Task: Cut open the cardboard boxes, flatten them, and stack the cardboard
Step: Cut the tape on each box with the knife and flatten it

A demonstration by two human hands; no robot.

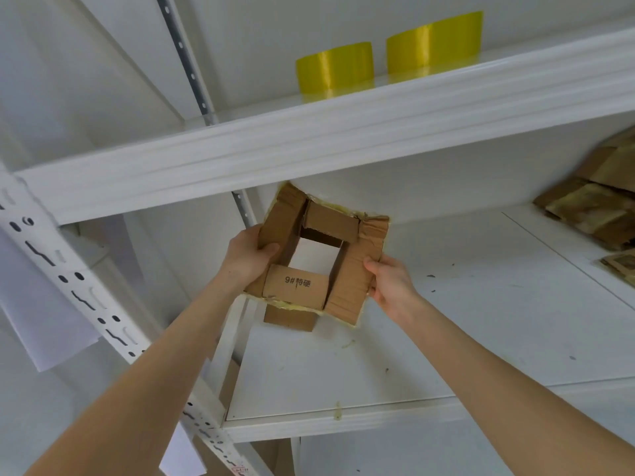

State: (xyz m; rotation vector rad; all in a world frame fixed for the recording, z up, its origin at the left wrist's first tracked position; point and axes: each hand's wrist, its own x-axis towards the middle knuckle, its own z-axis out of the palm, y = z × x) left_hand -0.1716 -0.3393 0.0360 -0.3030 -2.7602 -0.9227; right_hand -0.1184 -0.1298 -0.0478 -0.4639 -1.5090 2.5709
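A small brown cardboard box (347, 286) with its flaps splayed outward is held between both hands at the left end of a white metal shelf board (446, 321). It is open right through, so the white board shows through the square gap in its middle. The flap nearest the camera carries dark printed characters, another flap hangs below it, and strips of yellowish tape cling along the outer edges.

The left hand (245, 257) grasps the box's left side, thumb curled over the top of the left flap and fingers hidden behind it. The right hand (391, 281) pinches the lower right edge, thumb on the upper face of the creased right flap. The box seems lifted just clear of the board, though from this angle contact cannot be ruled out.

Well apart to the right, at the far end of the same board, lies a loose pile of flattened brown cardboard pieces (598, 201). On the white shelf above (309, 146) stand two rolls of yellow tape, one left (335, 68) and one right (434, 42), near each other. A white perforated upright post (68, 269) runs down the left side, with a white paper sheet (37, 314) behind it.
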